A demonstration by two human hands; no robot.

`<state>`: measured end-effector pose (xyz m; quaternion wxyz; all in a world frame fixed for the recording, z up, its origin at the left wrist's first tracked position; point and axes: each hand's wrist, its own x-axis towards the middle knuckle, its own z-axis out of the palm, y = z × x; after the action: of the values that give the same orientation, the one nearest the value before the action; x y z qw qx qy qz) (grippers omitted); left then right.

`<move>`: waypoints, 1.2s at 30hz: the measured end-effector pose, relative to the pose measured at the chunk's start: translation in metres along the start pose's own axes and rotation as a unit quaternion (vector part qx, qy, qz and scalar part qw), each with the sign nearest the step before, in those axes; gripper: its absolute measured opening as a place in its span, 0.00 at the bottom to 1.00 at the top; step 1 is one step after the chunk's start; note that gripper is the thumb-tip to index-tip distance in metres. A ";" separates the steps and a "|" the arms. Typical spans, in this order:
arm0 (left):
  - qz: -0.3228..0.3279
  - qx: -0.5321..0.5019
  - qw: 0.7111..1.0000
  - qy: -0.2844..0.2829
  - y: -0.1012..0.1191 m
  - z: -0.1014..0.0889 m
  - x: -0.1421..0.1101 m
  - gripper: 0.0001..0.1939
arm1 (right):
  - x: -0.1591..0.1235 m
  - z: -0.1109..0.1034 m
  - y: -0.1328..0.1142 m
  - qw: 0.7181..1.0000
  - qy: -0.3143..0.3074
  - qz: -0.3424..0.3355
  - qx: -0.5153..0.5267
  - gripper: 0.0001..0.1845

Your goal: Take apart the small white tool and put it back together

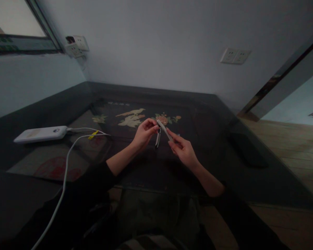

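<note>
Over the middle of the dark table, my right hand (pixel 184 151) grips a slim, light grey bar-shaped object (pixel 165 130) between thumb and fingers. The bar is tilted, its far end pointing up and left. At that end my left hand (pixel 145 134) has its thumb and fingertips pinched together. What sits in this pinch is too small to make out. Just below the left fingertips is a small narrow dark-and-silver piece (pixel 158 139). Whether it hangs from the fingers or lies on the table, I cannot tell.
On the left of the glossy dark table (pixel 143 166) lies a white power bank (pixel 41 134) with a white cable (pixel 66 166) trailing toward me. A yellow tag (pixel 93 135) is on the cable. A flat dark object (pixel 247 149) lies at the right. Wall sockets (pixel 235 56) are behind.
</note>
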<state>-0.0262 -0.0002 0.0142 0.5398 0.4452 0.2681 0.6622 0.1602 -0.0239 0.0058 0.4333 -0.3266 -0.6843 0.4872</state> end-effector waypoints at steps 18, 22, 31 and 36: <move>-0.010 0.005 1.000 0.001 -0.001 0.000 -0.001 0.18 | 0.001 -0.001 0.001 0.998 0.024 -0.021 -0.059 0.27; -0.014 -0.004 1.000 0.001 -0.003 -0.001 0.000 0.19 | -0.002 0.000 0.000 0.999 0.005 -0.016 -0.042 0.27; -0.008 -0.002 1.000 -0.005 -0.003 -0.001 0.000 0.19 | -0.004 0.000 0.000 1.000 -0.013 -0.012 -0.017 0.27; -0.017 -0.001 1.000 -0.002 0.000 0.001 -0.001 0.17 | -0.002 0.000 -0.001 0.999 0.009 -0.021 -0.039 0.26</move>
<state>-0.0255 -0.0011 0.0141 0.5518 0.4416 0.2735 0.6524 0.1610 -0.0259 0.0065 0.4362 -0.3331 -0.7058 0.4479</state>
